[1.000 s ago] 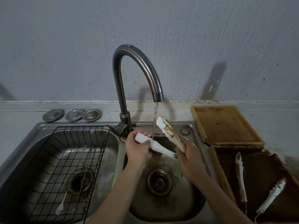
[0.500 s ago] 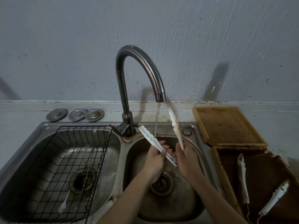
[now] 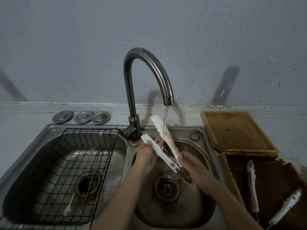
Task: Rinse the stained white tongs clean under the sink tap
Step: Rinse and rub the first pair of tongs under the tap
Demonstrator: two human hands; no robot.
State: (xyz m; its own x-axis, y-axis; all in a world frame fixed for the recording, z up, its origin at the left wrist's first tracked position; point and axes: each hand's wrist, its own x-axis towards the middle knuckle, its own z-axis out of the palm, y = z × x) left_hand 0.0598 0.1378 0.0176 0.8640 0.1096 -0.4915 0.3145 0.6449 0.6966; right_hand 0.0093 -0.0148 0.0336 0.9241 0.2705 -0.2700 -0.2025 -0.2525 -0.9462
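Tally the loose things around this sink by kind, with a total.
White tongs: 3, one in the hands under the tap, two on the dark tray.
Round metal sink plugs: 3.
Wooden trays: 2.
Black wire rack: 1.
Total: 9.

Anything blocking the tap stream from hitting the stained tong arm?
Nothing visible. The water stream falls straight from the spout onto the stained arm of the tongs, held by the left hand and right hand.
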